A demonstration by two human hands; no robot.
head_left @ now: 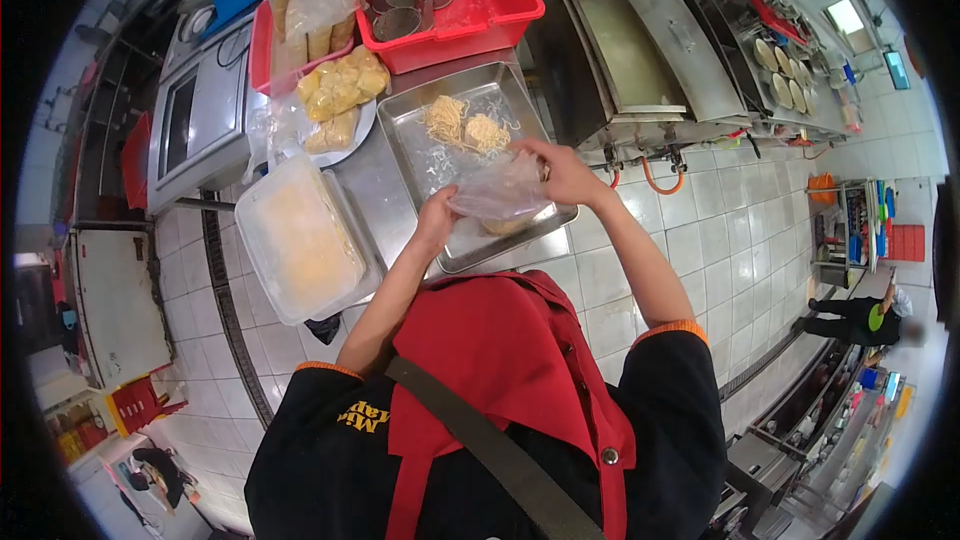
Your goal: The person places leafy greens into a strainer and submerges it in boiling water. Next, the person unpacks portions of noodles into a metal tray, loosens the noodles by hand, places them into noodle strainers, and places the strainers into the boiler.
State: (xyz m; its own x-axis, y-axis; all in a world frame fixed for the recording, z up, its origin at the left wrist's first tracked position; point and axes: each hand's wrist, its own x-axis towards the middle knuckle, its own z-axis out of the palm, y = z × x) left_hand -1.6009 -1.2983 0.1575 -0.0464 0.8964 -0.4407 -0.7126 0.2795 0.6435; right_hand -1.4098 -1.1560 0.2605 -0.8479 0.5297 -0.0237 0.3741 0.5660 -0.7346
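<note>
A clear plastic bag (pixel 500 190) is stretched between my two hands, low over a metal tray (pixel 405 130). My left hand (pixel 437 218) has its fingers closed on the bag's left edge. At the bag's upper right, my right hand (pixel 562 172) grips it with bent fingers. Something pale shows at the bag's lower end, too unclear to name. Beyond the bag, two clumps of pale noodles (pixel 445 120) lie in the tray among loose white strands.
A lidded plastic box (pixel 300 240) stands at the left, near yellow bagged food (pixel 343 85) on a plate. Behind the tray is a red tub (pixel 480 25) with metal strainers. A steel cooker (pixel 625 50) stands right. Another person (pixel 855 322) is far right.
</note>
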